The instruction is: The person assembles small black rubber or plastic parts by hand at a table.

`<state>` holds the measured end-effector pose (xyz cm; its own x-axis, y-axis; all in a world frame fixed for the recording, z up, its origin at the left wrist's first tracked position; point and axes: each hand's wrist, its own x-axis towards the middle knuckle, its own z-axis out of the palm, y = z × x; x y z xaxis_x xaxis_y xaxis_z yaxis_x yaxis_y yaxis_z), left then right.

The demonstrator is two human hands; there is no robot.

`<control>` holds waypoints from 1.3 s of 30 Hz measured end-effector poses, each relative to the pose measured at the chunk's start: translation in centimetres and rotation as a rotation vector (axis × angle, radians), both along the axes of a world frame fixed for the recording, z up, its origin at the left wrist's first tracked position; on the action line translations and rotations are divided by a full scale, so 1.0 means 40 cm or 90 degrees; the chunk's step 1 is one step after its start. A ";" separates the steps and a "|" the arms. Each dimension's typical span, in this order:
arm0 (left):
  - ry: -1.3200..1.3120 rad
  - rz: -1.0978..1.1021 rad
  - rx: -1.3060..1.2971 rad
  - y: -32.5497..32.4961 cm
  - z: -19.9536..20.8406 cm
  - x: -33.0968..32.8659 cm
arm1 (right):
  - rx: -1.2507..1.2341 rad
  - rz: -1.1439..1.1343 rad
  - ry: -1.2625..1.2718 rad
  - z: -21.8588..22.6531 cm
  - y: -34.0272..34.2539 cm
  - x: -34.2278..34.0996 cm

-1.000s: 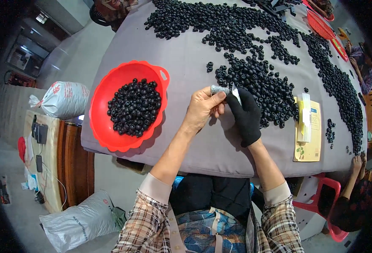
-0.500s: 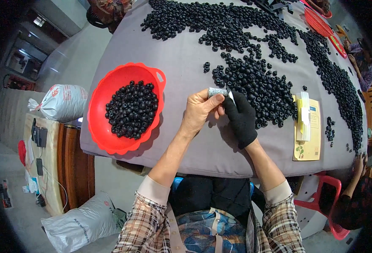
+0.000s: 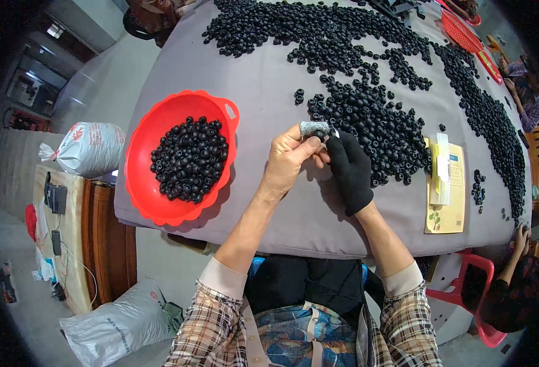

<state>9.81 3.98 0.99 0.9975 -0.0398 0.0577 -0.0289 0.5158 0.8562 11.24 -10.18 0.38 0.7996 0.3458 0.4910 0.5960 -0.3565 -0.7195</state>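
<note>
Two hands meet above the near middle of the grey-clothed worktop [image 3: 263,92], their fingertips touching or nearly so. The bare left hand [image 3: 286,160], with a speckled grey wrap [image 3: 313,128] on one fingertip, has its grip closed in a tight pinch on a single black ring [image 3: 320,135], which sits just under the wrap. The right hand [image 3: 350,174], in a black glove [image 3: 356,189], has its grip curled closed around a pale, blade-like tool [image 3: 335,133]. Half a second ago that tool stood out as a longer pale strip between the hands; now only a short glint of it shows, and the black ring is plainer at the left fingertips. I judge this a change of angle at the point of contact, with the ring still being worked rather than let go; the fingers cover too much to tell whether the tool actually touches it. From the hands, the scalloped red bowl [image 3: 140,171] lies at 9 o'clock, with a mound of black rings [image 3: 190,160] in it, and a loose heap [image 3: 373,125] of the same kind spreads from 12 to 3 o'clock. At 4 o'clock, a clear plastic case [image 3: 441,183] rests on a yellow packet [image 3: 456,214].
</note>
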 end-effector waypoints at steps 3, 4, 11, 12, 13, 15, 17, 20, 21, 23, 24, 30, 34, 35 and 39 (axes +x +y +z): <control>0.015 -0.012 0.022 0.001 0.004 0.000 | 0.157 -0.009 0.241 -0.002 0.000 0.002; 0.003 -0.002 0.051 0.000 0.001 0.001 | 0.094 0.000 0.094 0.000 -0.001 -0.002; 0.017 0.026 0.086 0.011 -0.009 0.002 | -0.035 0.006 -0.132 -0.002 -0.005 0.004; 0.017 0.026 0.087 0.011 -0.010 0.002 | -0.034 0.006 -0.132 -0.002 -0.005 -0.001; 0.017 0.028 0.084 0.010 -0.009 0.003 | -0.005 0.013 -0.052 0.008 -0.001 -0.009; 0.018 0.029 0.083 0.009 -0.006 0.003 | 0.025 0.020 0.027 0.009 0.001 -0.012; 0.037 0.027 0.052 0.004 -0.002 0.002 | 0.075 0.004 0.100 0.001 0.001 -0.008; 0.032 -0.001 0.033 0.014 -0.010 0.008 | 0.147 -0.029 0.255 0.023 0.006 -0.015; 0.032 -0.001 0.034 0.014 -0.013 0.010 | 0.147 -0.029 0.255 0.020 0.008 -0.014; 0.026 -0.007 -0.083 0.011 -0.016 0.012 | 0.129 -0.002 0.179 0.010 0.009 -0.012; 0.026 -0.007 -0.082 0.012 -0.017 0.014 | 0.130 -0.003 0.179 0.012 0.009 -0.014; 0.037 -0.030 -0.074 0.028 -0.033 0.018 | 0.138 0.015 0.177 0.015 0.016 -0.019; 0.034 -0.031 -0.042 0.029 -0.031 0.017 | 0.160 0.016 0.183 0.001 0.020 -0.016; 0.038 -0.026 -0.031 0.028 -0.030 0.016 | 0.152 0.012 0.178 -0.001 0.020 -0.015; 0.043 -0.024 -0.023 0.031 -0.029 0.015 | 0.148 0.023 0.196 0.005 0.018 -0.017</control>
